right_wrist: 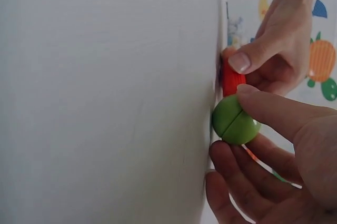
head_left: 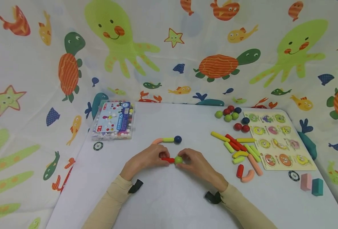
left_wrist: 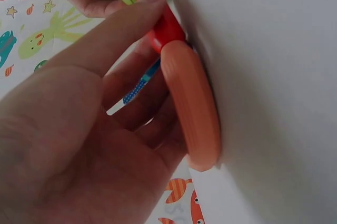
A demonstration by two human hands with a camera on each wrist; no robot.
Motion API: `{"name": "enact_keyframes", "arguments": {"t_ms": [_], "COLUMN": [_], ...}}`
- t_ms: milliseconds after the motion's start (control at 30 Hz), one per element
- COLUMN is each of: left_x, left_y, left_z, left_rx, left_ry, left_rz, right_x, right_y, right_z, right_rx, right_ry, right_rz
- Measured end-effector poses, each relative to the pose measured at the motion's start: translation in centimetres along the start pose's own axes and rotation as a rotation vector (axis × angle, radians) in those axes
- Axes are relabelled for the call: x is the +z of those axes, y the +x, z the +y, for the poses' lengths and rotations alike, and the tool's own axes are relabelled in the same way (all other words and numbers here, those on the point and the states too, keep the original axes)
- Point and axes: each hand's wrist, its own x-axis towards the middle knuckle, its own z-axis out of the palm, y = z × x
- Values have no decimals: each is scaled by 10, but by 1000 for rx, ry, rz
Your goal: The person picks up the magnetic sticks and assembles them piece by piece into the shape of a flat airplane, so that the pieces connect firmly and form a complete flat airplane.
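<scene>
My left hand (head_left: 149,158) pinches a red toy rod (head_left: 169,160) between thumb and fingers, low over the table. Against the rod's right end sits a green ball (head_left: 178,159) with a seam round it, which my right hand (head_left: 199,163) holds by thumb and fingertips. In the left wrist view, a peach rod (left_wrist: 190,108) runs along beneath the left palm, its upper end meeting the red rod. Just beyond the left hand lies a row: a curved peach piece (head_left: 158,140), a yellow-green rod (head_left: 168,140) and a navy ball (head_left: 178,139).
A clear plastic case (head_left: 113,121) of beads stands at the back left. On the right are several loose rods (head_left: 254,164) and balls (head_left: 227,117), a fruit puzzle board (head_left: 263,165), a pink block (head_left: 306,182) and a teal block (head_left: 317,187). A patterned curtain (head_left: 163,38) hangs behind.
</scene>
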Motion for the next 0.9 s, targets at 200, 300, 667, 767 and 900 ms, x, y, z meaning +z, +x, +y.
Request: {"name": "enact_keyframes", "arguments": {"t_ms": [200,300,667,767,900], "left_x": [-7,-8,-14,-15,-15], "left_y": [-2,-3,-4,-3,0], "left_z": [-2,-2,-2,-3,-7], "left_rx": [-31,-36,-67,-73,-64], "left_ry": [-3,-11,-99,-121,-135], "left_rz": [-35,-41,79,150,226], "right_x": [1,-2,-57,-75,-95], "right_y": [4,4,-11,-21,-35], "right_z": [-7,-6,23,37,52], "right_rx": [-11,16,135,180,267], "right_ry": [-3,-7,-64,-98,-126], "right_rz": [-17,-13,234,325,413]}}
